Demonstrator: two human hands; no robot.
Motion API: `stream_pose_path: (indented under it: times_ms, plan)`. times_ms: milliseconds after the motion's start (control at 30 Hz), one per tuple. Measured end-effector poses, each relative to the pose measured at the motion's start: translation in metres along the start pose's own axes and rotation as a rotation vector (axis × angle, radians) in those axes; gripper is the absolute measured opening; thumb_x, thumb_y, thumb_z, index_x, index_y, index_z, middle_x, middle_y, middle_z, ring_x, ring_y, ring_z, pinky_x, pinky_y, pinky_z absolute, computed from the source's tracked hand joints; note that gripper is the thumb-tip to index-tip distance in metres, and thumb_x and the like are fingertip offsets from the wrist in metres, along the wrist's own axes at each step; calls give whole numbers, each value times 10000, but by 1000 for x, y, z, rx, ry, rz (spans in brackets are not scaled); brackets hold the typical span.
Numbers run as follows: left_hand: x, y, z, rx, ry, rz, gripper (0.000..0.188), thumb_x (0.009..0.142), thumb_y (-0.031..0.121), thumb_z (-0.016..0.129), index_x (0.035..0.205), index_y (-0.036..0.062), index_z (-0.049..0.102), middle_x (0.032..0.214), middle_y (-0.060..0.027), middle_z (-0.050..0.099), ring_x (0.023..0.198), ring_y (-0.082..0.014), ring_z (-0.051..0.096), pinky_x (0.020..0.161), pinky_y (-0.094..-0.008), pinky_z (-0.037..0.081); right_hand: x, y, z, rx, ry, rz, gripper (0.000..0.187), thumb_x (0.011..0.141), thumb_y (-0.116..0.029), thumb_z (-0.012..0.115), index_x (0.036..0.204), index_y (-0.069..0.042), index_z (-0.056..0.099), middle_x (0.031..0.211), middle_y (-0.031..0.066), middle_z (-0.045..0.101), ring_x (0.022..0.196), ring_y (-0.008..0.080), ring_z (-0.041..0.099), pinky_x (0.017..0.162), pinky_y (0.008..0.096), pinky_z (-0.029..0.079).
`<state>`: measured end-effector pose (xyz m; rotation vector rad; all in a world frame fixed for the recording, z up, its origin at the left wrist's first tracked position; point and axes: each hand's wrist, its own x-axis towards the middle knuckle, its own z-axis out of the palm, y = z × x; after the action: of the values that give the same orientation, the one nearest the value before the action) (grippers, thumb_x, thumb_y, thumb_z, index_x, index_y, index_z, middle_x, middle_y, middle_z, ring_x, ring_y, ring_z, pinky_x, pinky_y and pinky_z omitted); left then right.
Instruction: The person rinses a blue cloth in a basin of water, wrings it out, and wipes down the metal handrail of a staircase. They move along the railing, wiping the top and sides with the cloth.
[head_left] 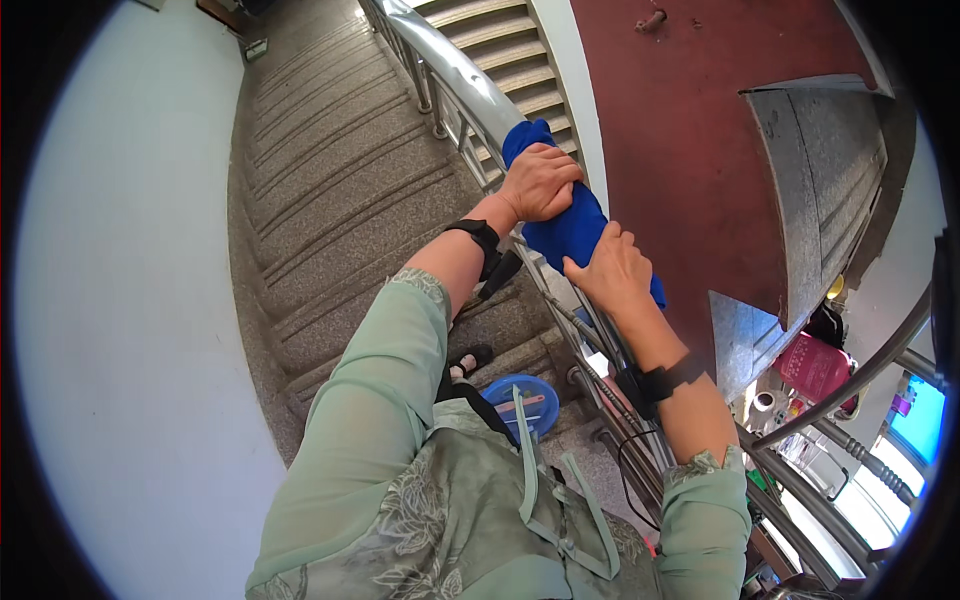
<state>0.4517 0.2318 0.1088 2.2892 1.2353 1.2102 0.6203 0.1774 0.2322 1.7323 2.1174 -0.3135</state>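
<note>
Shiny metal stair handrail [458, 72] with a blue cloth [566, 236] around it.

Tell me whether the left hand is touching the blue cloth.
Touching: the head view shows the left hand clasping the blue cloth over the metal handrail, no gap between.

Beyond the left hand [543, 182], a clear run is offered along the handrail [456, 68] — just beneath that stretch, passage is hindered by metal posts [437, 112].
</note>
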Motion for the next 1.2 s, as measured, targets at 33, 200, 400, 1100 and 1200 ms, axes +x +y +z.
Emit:
stream_pose_path:
  times_ms: [33, 200, 400, 1100, 1200]
  plan:
    - [0, -6, 0, 3, -14, -7, 246, 730, 171, 517, 915, 92, 658, 929, -64, 682, 924, -266, 642, 869, -387, 454, 6, -3, 2, 5, 13, -11, 716, 739, -482, 769, 1137, 40, 485, 1073, 259, 618, 957, 395, 668, 809, 454, 565]
    - [-3, -39, -4, 31, 2, -37, 251, 737, 179, 509, 919, 90, 657, 929, -65, 679, 928, -265, 639, 872, -387, 449, 46, -34, 10, 26, 0, -41, 762, 730, -494, 776, 1171, 57, 488, 1094, 258, 624, 973, 373, 676, 828, 438, 567]
    - [-1, -90, -6, 110, 17, -39, 230, 762, 224, 487, 871, 111, 655, 900, -41, 671, 913, -229, 628, 862, -373, 437, 80, -60, 15, -38, 32, 31, 812, 749, -507, 766, 1225, 84, 478, 1136, 265, 618, 1008, 351, 675, 845, 413, 568]
    - [-6, -231, -16, 418, 38, -9, 174, 855, 181, 506, 854, 89, 654, 1060, -45, 657, 1137, -261, 549, 984, -402, 410, 200, -143, 30, -36, -46, -1, 913, 753, -594, 728, 1304, 83, 462, 1208, 255, 607, 1086, 341, 654, 885, 424, 546]
    - [-4, -236, -24, 457, -52, -76, 190, 866, 208, 502, 883, 90, 650, 1074, -56, 658, 1164, -287, 539, 1001, -432, 399, 213, -151, 33, -34, -14, -37, 890, 754, -597, 722, 1287, 73, 482, 1201, 246, 617, 1083, 337, 656, 882, 428, 546]
